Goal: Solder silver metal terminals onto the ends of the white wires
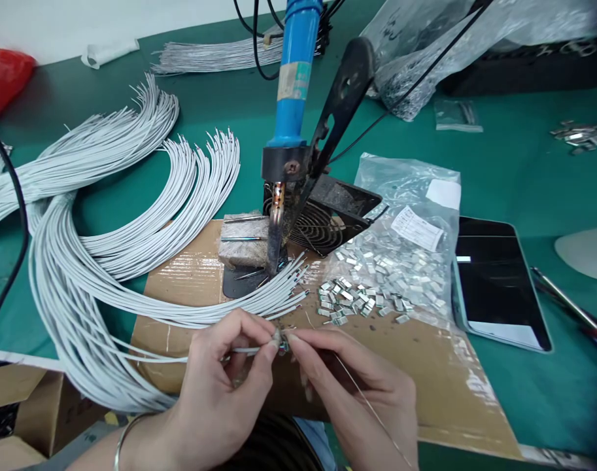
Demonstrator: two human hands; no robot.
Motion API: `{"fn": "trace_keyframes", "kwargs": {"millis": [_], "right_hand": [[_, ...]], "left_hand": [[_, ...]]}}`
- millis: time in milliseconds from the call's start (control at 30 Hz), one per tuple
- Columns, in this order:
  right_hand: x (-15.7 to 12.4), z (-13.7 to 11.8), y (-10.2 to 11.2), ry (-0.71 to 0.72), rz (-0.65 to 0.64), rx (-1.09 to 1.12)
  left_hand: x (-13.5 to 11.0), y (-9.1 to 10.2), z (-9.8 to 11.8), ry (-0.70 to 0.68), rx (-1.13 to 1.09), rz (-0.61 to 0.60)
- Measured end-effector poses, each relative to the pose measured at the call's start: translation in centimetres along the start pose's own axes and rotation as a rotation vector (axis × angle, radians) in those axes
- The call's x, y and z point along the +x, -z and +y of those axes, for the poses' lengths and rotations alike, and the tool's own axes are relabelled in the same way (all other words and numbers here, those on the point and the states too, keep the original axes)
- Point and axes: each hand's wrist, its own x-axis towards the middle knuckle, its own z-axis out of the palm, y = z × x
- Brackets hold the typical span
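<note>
White wire [204,356] ran into your left hand [220,392], pinched near its tip just in front of the soldering iron [292,85]. Your right hand [357,386] closed in on the same spot, its fingertips [291,338] meeting the left's around a small metal piece [281,343], too small to make out clearly. A thin strand [371,409] crossed that hand. Both hands were grasping; neither had let go. A fan guard [322,222] stood just beside the iron, and loose clips [342,301] lay nearer you, spilling toward a plastic bag [406,222] right of it. Bundled white wires [131,248] curved across the bench [524,170] left of the iron, their ends fanning over cardboard [190,281] beneath it. A tablet [494,281] lay well right of the iron.
</note>
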Motion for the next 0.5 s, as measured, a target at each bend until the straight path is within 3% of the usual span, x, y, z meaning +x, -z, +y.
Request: {"fn": "trace_keyframes", "kwargs": {"millis": [300, 500], "right_hand": [[-0.34, -0.02, -0.41, -0.095, 0.079, 0.033], [-0.96, 0.57, -0.15, 0.018, 0.161, -0.183]], "left_hand": [[-0.11, 0.0, 0.26, 0.003, 0.012, 0.013], [0.53, -0.33, 0.2, 0.02, 0.009, 0.067]]}}
